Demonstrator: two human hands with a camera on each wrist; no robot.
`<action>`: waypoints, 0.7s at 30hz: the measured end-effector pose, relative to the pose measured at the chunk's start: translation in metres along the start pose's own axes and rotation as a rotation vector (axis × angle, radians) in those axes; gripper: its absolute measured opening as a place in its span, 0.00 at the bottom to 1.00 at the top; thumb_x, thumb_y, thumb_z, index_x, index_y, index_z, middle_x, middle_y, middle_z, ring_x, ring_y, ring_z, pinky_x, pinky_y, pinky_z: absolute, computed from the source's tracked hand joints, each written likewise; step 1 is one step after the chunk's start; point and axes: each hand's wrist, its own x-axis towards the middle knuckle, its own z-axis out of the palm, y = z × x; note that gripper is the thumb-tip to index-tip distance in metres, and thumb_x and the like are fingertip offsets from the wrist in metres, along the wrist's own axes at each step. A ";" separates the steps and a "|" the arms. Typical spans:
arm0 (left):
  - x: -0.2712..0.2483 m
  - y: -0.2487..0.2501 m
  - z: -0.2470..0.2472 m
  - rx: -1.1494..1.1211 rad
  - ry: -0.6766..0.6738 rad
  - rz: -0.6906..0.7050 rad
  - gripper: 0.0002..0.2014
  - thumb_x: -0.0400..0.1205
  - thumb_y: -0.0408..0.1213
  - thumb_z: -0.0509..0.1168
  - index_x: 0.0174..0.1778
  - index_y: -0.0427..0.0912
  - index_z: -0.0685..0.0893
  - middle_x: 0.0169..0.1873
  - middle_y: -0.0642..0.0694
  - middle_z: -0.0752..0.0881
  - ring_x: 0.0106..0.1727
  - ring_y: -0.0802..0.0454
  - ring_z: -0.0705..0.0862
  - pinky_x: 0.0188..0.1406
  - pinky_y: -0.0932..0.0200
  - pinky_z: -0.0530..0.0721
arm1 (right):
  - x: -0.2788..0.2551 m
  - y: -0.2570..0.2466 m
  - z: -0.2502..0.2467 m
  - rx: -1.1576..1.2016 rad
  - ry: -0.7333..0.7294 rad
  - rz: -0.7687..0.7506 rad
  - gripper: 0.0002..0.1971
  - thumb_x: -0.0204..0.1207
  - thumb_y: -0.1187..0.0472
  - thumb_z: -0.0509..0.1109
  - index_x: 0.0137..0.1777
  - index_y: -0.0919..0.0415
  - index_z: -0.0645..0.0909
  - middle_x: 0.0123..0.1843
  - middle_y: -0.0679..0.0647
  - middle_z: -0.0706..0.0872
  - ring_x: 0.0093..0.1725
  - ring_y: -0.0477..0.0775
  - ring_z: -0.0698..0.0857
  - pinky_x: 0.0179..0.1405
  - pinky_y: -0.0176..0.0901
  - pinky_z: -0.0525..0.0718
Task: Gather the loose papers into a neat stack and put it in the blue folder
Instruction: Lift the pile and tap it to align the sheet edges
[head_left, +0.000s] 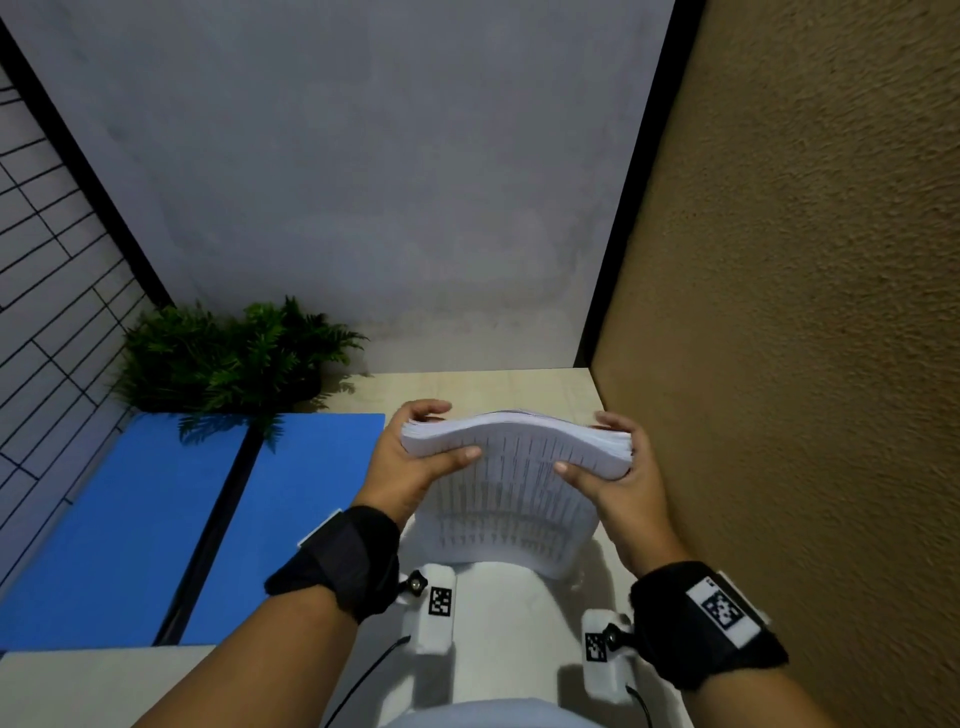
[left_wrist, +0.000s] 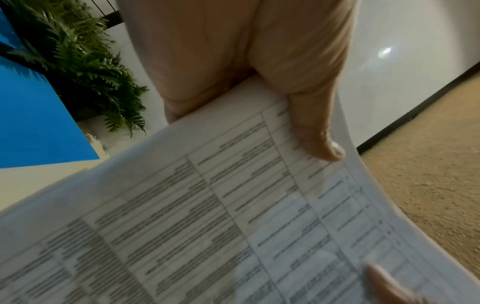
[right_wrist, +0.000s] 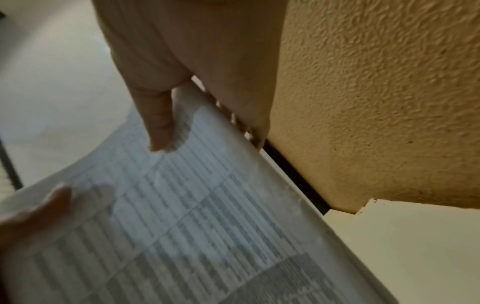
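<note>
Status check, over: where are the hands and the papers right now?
Both hands grip the paper stack: left hand, right hand. Stack upright, bowed, above the desk. Blue folder lies open to the left. Path looks unobstructed.

hands (head_left: 519, 467) gripping paper stack (head_left: 514, 452), blue folder (head_left: 130, 519) open

Black wrist straps (head_left: 343, 561), white camera modules (head_left: 434, 608) with square coded tags, thin black cables (head_left: 363, 680).
</note>
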 end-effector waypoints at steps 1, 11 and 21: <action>-0.002 -0.001 0.003 -0.011 0.034 0.017 0.37 0.54 0.48 0.84 0.61 0.53 0.81 0.52 0.48 0.87 0.52 0.54 0.86 0.49 0.62 0.84 | -0.004 -0.001 0.002 -0.019 0.041 -0.044 0.37 0.65 0.66 0.83 0.68 0.38 0.71 0.63 0.48 0.80 0.63 0.51 0.82 0.60 0.55 0.87; -0.016 -0.003 0.017 -0.045 0.142 0.140 0.43 0.62 0.55 0.80 0.72 0.61 0.68 0.62 0.51 0.81 0.62 0.55 0.83 0.55 0.65 0.84 | -0.014 -0.001 0.020 -0.378 0.130 -0.351 0.21 0.75 0.49 0.74 0.68 0.39 0.76 0.68 0.42 0.66 0.63 0.24 0.69 0.52 0.24 0.76; -0.014 -0.016 0.007 -0.027 0.025 0.070 0.57 0.57 0.52 0.85 0.81 0.66 0.60 0.74 0.52 0.75 0.73 0.55 0.77 0.71 0.51 0.80 | -0.011 -0.001 0.017 -0.268 0.124 -0.327 0.17 0.69 0.37 0.70 0.57 0.38 0.79 0.64 0.39 0.72 0.64 0.32 0.73 0.57 0.34 0.78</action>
